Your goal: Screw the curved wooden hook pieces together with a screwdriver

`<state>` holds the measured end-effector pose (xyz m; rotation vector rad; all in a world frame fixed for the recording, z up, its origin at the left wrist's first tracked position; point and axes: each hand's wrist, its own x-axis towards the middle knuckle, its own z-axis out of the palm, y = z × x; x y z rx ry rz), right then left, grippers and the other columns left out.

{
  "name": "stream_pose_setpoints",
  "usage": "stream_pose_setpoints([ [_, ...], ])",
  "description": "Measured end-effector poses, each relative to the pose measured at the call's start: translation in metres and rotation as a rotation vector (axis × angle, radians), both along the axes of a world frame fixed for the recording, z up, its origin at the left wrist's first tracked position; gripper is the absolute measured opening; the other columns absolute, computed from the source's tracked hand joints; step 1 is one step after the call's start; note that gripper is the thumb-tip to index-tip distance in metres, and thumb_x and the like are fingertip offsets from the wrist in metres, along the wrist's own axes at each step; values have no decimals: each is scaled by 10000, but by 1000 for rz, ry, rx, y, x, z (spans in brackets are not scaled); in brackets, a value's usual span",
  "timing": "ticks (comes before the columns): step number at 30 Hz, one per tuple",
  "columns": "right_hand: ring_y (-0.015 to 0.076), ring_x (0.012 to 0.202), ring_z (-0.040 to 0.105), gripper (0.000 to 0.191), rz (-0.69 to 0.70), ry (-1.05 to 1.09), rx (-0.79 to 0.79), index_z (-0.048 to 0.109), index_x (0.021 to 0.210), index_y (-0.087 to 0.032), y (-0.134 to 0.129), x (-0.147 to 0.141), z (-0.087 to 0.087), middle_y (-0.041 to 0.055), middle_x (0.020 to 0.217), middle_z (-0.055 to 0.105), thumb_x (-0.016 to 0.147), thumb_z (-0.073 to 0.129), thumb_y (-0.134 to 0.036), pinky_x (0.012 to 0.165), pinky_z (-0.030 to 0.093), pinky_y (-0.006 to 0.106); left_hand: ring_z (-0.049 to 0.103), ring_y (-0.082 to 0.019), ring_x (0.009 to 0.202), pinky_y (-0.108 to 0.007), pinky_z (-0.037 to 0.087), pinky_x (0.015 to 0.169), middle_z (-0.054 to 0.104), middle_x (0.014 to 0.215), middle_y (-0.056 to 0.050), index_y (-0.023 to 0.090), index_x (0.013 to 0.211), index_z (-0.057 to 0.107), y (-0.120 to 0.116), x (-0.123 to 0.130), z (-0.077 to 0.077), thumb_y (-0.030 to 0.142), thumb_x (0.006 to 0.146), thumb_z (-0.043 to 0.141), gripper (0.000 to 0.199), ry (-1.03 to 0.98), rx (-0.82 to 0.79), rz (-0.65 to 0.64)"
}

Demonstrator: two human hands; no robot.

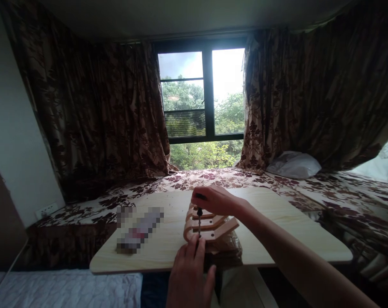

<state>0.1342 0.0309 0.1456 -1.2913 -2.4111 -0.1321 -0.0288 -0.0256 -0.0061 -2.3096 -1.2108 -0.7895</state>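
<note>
Wooden hooks (218, 232), right hand (216, 199) gripping screwdriver (199, 212) above, left hand (188, 271) in front

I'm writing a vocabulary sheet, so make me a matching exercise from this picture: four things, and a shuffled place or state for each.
1. Screwdriver
2. Curved pieces
3. Wall socket
4. Window

A. Low on the left wall
B. Upright, in the grip of the right hand
C. Between the curtains
D. Pale wood, at the fingertips of the left hand

Pairs: 1-B, 2-D, 3-A, 4-C
</note>
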Motion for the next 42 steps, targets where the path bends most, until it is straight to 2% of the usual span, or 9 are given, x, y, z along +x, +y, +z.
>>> stream_pose_setpoints([
  [2, 143, 756, 604, 264, -22, -3, 2, 608, 989, -148, 1, -3, -1, 27, 886, 628, 930, 497, -381, 704, 508, 342, 612, -268, 1078, -399, 539, 891, 585, 1286, -139, 126, 1261, 538, -2, 2, 2, 296, 816, 518, 476, -19, 1, 11],
  [7, 167, 848, 611, 264, -203, 0, 6, 592, 1079, -156, 20, -11, -14, 60, 1026, 620, 918, 526, -355, 740, 517, 366, 621, -280, 1061, -421, 550, 865, 604, 1257, -148, 121, 1238, 554, -1, 2, 1, 314, 830, 493, 456, -22, 51, 9],
  [9, 170, 859, 610, 265, -231, -7, 7, 591, 1084, -157, 23, -11, -15, 63, 1039, 618, 917, 529, -352, 744, 517, 368, 617, -280, 1071, -416, 548, 873, 596, 1268, -148, 124, 1256, 538, 0, 1, 0, 322, 837, 492, 466, -14, 60, 0],
  [17, 146, 761, 607, 314, -25, -58, 21, 620, 905, -149, 0, 4, 3, 20, 834, 632, 942, 460, -416, 732, 499, 355, 598, -271, 1094, -406, 533, 902, 576, 1290, -141, 129, 1284, 509, -2, 1, 0, 308, 830, 520, 488, -34, -9, -2],
  [20, 157, 805, 611, 291, -52, -57, 22, 620, 944, -149, 2, 0, 1, 33, 890, 637, 935, 480, -404, 754, 499, 368, 583, -260, 1117, -396, 519, 923, 558, 1313, -132, 141, 1307, 486, -3, 2, 1, 309, 847, 502, 490, -38, -25, -11],
  [27, 178, 884, 608, 268, -213, -24, -34, 591, 1097, -161, 27, -7, -9, 68, 1066, 613, 915, 533, -350, 761, 514, 377, 603, -285, 1085, -429, 537, 883, 589, 1274, -154, 119, 1259, 531, -1, 1, 0, 324, 838, 504, 469, -45, 16, -7],
  [29, 170, 860, 609, 267, -193, -16, -50, 592, 1086, -162, 25, -3, -7, 64, 1046, 617, 918, 527, -358, 744, 517, 366, 591, -280, 1105, -420, 527, 901, 571, 1300, -144, 132, 1282, 512, -1, 1, -1, 319, 837, 510, 483, -46, -1, -12],
  [36, 135, 734, 596, 247, 33, 12, -74, 601, 999, -147, 3, 9, 4, 27, 890, 622, 927, 508, -364, 675, 507, 324, 572, -272, 1124, -417, 504, 933, 554, 1319, -130, 145, 1304, 494, -3, 3, 1, 293, 832, 516, 495, -80, -90, -3],
  [42, 153, 801, 609, 258, -63, 53, -60, 598, 1046, -148, 22, 1, -11, 49, 975, 626, 922, 519, -361, 713, 517, 348, 573, -280, 1127, -429, 504, 927, 557, 1317, -135, 141, 1289, 506, -4, 3, 1, 306, 837, 503, 481, -72, -72, 7],
])
